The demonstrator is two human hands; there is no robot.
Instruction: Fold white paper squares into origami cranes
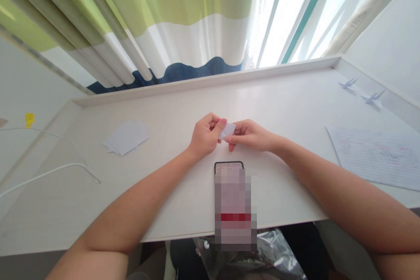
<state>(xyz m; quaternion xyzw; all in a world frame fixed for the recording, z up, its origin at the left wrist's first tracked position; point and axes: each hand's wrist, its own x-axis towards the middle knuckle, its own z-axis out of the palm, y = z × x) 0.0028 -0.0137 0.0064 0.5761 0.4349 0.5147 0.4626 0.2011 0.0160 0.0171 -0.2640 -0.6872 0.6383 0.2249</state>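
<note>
At twelve o'clock from the black-rimmed rectangular phone (pixel 230 197), the left hand (pixel 207 134) pinches a small white paper piece (pixel 229 130), thumb against fingers; the right hand (pixel 250 134), nearly closed, touches its four-o'clock edge. Likely light and easily creased, it suits an edge grip; left fingers hide its nine-o'clock side.

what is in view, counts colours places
paper slip: one, white, centre
phone: one, black, front
loose papers: several, white, left
paper figures: two, white, right
lined sheets: count unclear, white, right
cable: count unclear, white, left
tag: one, yellow, left
desk: one, white, middle
curtains: count unclear, green-white-navy, behind
window: one, teal-framed, behind
plastic: one, clear, front
arms: two, front
left fingers: some hidden, holding paper slip
right fingers: some hidden, holding paper slip
</note>
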